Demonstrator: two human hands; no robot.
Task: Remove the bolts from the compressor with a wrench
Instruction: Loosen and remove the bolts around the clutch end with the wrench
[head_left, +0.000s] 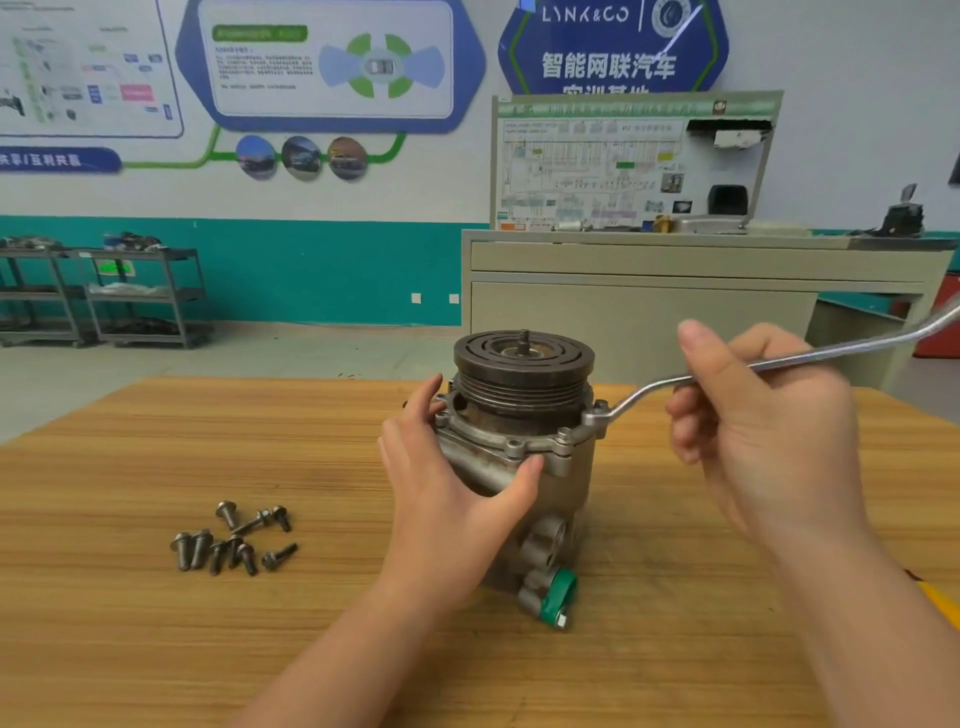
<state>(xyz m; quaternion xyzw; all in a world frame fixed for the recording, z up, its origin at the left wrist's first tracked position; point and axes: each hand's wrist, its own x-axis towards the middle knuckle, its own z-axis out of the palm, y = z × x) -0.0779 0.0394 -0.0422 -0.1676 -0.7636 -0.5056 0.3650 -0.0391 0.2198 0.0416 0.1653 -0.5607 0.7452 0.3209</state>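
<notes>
Your left hand (457, 488) wraps the heavy, hard metal compressor (524, 447) under its rim, while your right hand (753, 415) pinches the stiff wrench (810, 356) mid-handle on a rim bolt (598, 407).

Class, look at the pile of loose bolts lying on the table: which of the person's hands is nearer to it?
Left. The left hand grips the compressor just right of the loose bolts; the right hand holds the wrench beyond the compressor's far side.
</notes>
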